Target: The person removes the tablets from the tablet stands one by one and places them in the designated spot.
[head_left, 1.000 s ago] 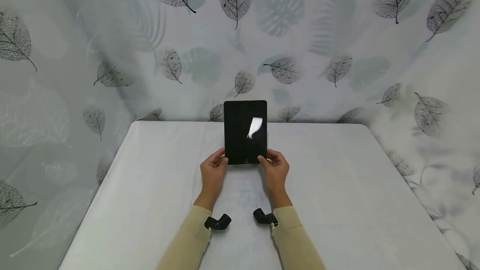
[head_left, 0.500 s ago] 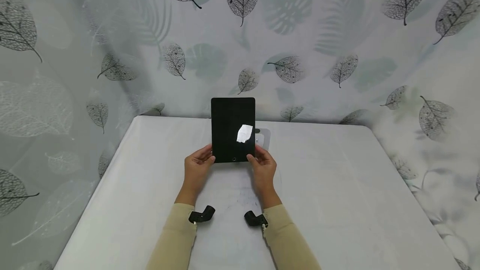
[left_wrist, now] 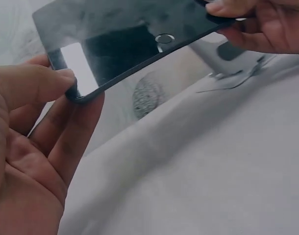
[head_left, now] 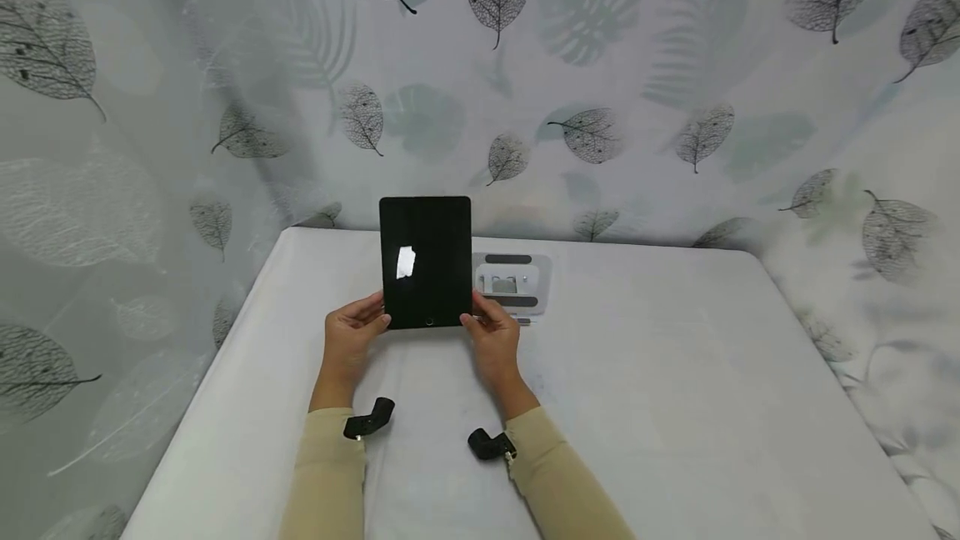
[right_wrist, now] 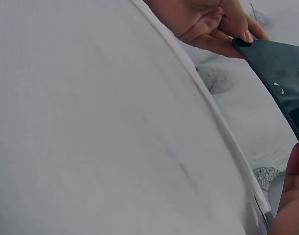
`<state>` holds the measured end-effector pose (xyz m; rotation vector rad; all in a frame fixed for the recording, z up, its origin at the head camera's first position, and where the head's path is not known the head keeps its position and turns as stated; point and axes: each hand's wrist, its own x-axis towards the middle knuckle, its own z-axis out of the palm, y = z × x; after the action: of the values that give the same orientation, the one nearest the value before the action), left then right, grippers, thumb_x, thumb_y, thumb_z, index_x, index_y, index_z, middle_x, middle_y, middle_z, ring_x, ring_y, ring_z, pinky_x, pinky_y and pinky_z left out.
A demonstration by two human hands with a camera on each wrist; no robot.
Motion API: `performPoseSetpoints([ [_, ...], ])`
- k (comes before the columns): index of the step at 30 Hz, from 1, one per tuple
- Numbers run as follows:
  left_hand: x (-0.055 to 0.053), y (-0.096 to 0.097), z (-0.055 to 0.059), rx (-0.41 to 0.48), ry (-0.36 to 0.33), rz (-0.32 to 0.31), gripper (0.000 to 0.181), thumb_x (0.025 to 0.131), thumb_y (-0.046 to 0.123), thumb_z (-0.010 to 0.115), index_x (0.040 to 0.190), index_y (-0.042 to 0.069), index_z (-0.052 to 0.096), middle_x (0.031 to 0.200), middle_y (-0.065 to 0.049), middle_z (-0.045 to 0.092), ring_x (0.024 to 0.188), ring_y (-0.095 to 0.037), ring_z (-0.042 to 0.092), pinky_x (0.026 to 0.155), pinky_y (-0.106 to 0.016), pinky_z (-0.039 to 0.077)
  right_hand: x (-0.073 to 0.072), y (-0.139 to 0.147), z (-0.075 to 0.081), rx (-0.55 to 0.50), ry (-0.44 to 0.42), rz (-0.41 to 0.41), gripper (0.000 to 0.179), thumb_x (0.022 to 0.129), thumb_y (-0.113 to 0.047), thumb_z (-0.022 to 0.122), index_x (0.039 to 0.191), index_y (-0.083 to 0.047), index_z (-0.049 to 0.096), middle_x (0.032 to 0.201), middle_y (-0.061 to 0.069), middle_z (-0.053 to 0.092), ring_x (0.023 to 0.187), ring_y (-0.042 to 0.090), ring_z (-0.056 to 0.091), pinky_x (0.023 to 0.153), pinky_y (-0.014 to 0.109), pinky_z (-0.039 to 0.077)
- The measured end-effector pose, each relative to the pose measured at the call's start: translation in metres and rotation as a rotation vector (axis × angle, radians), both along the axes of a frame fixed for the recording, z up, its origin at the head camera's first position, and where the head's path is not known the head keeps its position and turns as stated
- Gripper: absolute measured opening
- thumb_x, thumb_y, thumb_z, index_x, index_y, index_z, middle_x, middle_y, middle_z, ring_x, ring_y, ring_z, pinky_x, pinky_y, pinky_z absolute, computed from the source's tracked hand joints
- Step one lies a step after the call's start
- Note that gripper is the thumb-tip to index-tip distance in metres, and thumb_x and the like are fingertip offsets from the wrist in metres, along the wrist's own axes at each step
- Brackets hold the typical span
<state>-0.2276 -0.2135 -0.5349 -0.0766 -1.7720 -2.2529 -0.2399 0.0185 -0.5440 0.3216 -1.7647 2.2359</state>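
The left hand (head_left: pixel 349 350) pinches the lower corner of a black tablet (head_left: pixel 429 261) farther from the pale stand (head_left: pixel 513 283), thumb on the front and fingers behind, and the right hand (head_left: pixel 495 348) pinches the corner nearer that stand. Seen from the head, the tablet is held up off the white table (head_left: pixel 675 373), screen toward the person, just left of the stand, which lies on the tabletop.
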Motion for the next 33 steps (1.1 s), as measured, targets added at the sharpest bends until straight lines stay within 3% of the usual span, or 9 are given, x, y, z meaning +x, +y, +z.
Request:
performPoseSetpoints([
  [3,0.002,-0.01,0.001,0.007,-0.019,0.016,0.046,0.082,-0.021,0.069,0.127,-0.018,0.059,0.104,0.01,0.079,0.097,-0.005,0.074,0.08,-0.019,0.061,0.0,-0.01,0.0,-0.002,0.009,0.031,0.048,0.084,0.019,0.069,0.131,0.015,0.059,0.114,0.04,0.059,0.099,0.001,0.065,0.084,0.013,0.057],
  [9,0.002,-0.015,0.0,0.106,-0.036,0.033,0.045,0.082,-0.025,0.065,0.126,-0.018,0.059,0.1,0.006,0.08,0.092,-0.006,0.075,0.074,-0.018,0.061,-0.004,-0.015,-0.001,0.062,-0.028,0.056,0.05,0.086,0.017,0.069,0.134,0.009,0.06,0.11,0.029,0.063,0.102,0.012,0.068,0.087,0.015,0.058],
  [14,0.001,-0.017,-0.001,0.121,-0.076,0.048,0.046,0.081,-0.026,0.065,0.126,-0.018,0.059,0.099,0.006,0.08,0.091,-0.006,0.075,0.073,-0.018,0.061,-0.005,-0.017,0.0,0.115,-0.096,0.056,0.048,0.087,0.016,0.069,0.134,0.007,0.062,0.108,0.02,0.066,0.105,0.026,0.069,0.086,0.014,0.057],
  [20,-0.002,-0.02,-0.003,-0.019,-0.157,0.086,0.048,0.084,-0.021,0.067,0.13,-0.018,0.058,0.105,0.008,0.078,0.097,-0.001,0.073,0.08,-0.015,0.06,-0.008,-0.02,0.002,0.228,-0.181,0.046,0.046,0.087,0.015,0.068,0.132,0.01,0.062,0.11,0.03,0.065,0.107,0.039,0.067,0.085,0.012,0.055],
  [25,-0.004,-0.018,-0.003,-0.19,-0.197,0.139,0.044,0.086,-0.015,0.069,0.129,-0.01,0.065,0.124,-0.019,0.072,0.099,0.003,0.071,0.084,-0.012,0.057,-0.012,-0.022,-0.004,0.305,-0.215,0.018,0.045,0.087,0.01,0.07,0.132,0.008,0.063,0.114,0.031,0.067,0.105,0.039,0.067,0.082,0.01,0.052],
  [27,-0.003,-0.017,-0.004,-0.264,-0.2,0.151,0.041,0.088,-0.012,0.069,0.129,-0.007,0.066,0.127,-0.025,0.069,0.102,-0.001,0.071,0.085,-0.01,0.056,-0.012,-0.023,-0.006,0.315,-0.223,0.01,0.045,0.087,0.009,0.072,0.131,0.007,0.064,0.114,0.029,0.068,0.103,0.036,0.068,0.081,0.01,0.053],
  [33,-0.002,-0.015,-0.008,-0.43,-0.21,0.159,0.041,0.093,-0.005,0.067,0.133,0.001,0.066,0.131,-0.019,0.069,0.119,-0.027,0.069,0.086,-0.005,0.052,-0.012,-0.024,-0.005,0.342,-0.263,0.011,0.043,0.088,0.004,0.073,0.131,0.003,0.067,0.111,0.022,0.068,0.099,0.024,0.067,0.082,0.015,0.056],
])
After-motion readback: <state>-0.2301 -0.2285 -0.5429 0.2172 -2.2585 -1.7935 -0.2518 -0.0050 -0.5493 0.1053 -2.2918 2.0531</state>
